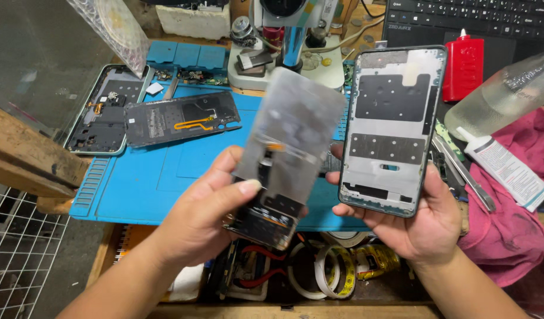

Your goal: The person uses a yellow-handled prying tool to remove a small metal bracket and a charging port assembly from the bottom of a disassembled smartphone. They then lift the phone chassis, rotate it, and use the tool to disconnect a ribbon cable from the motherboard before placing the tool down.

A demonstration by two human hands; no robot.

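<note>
Left hand: your fingers clasp the blurred screen panel, long axis upright, tilted right | Right hand: fingers grasp the phone frame, upright, inner side to you | Relation: panel just left of frame, both above blue mat on the surface.
</note>
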